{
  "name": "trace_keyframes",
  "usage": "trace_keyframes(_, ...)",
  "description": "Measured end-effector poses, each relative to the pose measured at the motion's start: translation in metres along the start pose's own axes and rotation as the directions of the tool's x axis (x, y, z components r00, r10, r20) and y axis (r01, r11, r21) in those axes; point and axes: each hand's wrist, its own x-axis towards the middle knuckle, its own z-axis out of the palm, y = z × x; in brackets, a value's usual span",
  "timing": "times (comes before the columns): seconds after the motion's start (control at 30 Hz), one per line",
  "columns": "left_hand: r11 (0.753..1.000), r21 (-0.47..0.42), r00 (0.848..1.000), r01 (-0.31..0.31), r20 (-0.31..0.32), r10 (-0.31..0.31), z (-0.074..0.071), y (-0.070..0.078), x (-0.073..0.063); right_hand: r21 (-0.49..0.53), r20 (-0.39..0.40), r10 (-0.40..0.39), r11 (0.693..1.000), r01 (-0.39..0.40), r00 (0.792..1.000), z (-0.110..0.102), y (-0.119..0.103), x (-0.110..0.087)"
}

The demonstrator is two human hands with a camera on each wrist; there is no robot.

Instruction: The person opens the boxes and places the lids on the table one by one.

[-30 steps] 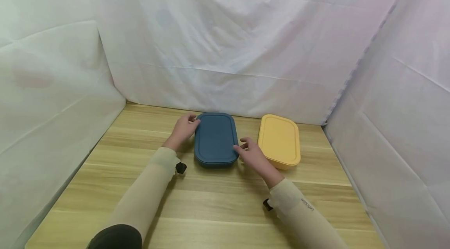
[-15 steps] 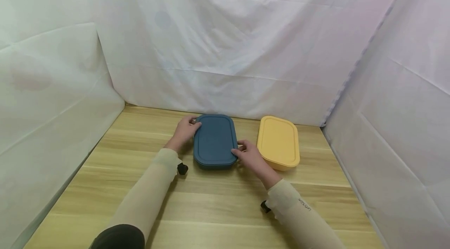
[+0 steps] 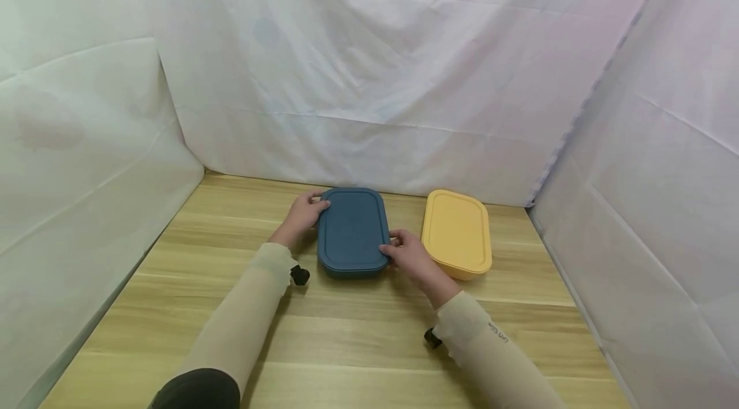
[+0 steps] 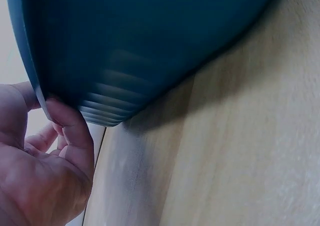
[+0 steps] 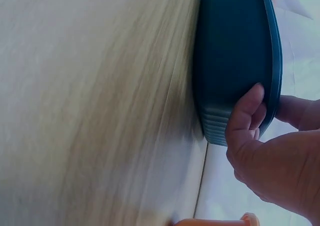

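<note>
A dark blue rectangular lunch box (image 3: 353, 229) with a flat lid sits on the wooden table. At its left side, my left hand (image 3: 301, 213) pinches the lid's rim, thumb on top and fingers bent underneath, as the left wrist view also shows. Near the front right corner, my right hand (image 3: 414, 258) grips the same rim. Its curled fingers (image 5: 245, 108) lie against the box's wall below the lid in the right wrist view. The lid lies level over the box, and ridges (image 4: 110, 106) mark the side wall.
Just right of my right hand stands a yellow lidded box (image 3: 457, 231), also partly seen at the bottom of the right wrist view. White cloth (image 3: 358, 75) hangs behind the table (image 3: 346, 338) and along both sides.
My right hand has closed in on the blue lunch box's right edge, its thumb now over the lid. The left hand has kept its hold, and both boxes stay in place.
</note>
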Motion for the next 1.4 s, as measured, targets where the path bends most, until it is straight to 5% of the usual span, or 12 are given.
trace_keyframes(0.47, 0.996, -0.085, 0.999, 0.034, 0.013, -0.033, 0.002, 0.001, -0.004, 0.132, 0.0, 0.044, 0.99, -0.044, 0.999, 0.003, 0.002, 0.007)
trace_keyframes(1.0, 0.999, -0.04, 1.0, 0.022, 0.004, -0.022, 0.0, 0.001, -0.001, 0.186, 0.017, 0.042, 0.982, -0.044, 0.999, 0.0, 0.004, 0.007)
trace_keyframes(1.4, 0.987, -0.143, 0.997, 0.069, 0.039, -0.064, -0.009, 0.013, -0.001, 0.2, 0.035, 0.051, 0.978, -0.057, 0.998, 0.001, 0.0, 0.005)
